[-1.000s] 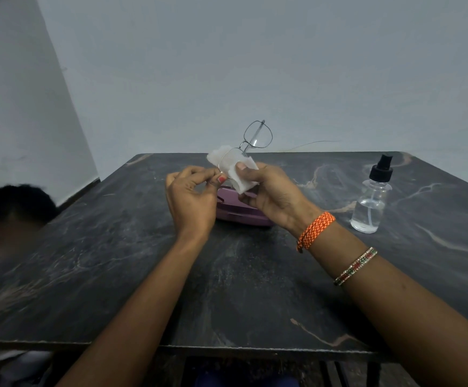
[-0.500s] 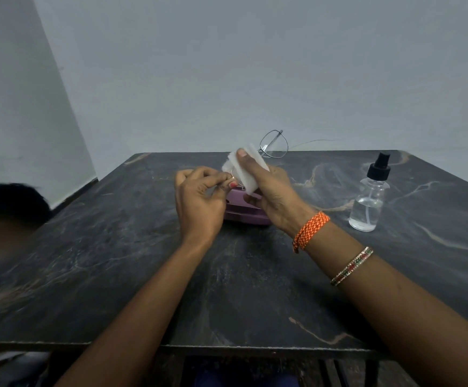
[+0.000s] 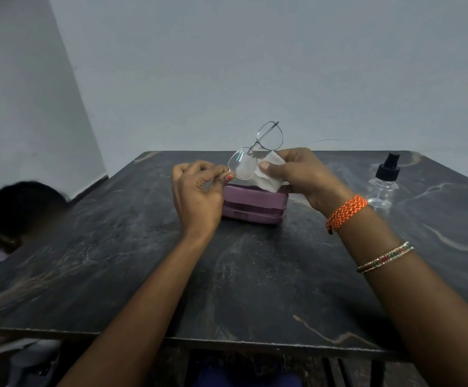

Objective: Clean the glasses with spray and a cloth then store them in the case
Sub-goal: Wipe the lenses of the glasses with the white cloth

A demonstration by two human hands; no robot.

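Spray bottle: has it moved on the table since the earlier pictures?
No. The spray bottle stands upright at the same spot on the table, by the same pale vein, right of the purple case. Neither hand touches it.

left hand point(image 3: 196, 191) pinched shut | right hand point(image 3: 304, 174) pinched shut, raised

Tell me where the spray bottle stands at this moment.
In the head view the spray bottle stands upright on the right side of the dark table, just beyond the right hand's wrist and right of the purple case.
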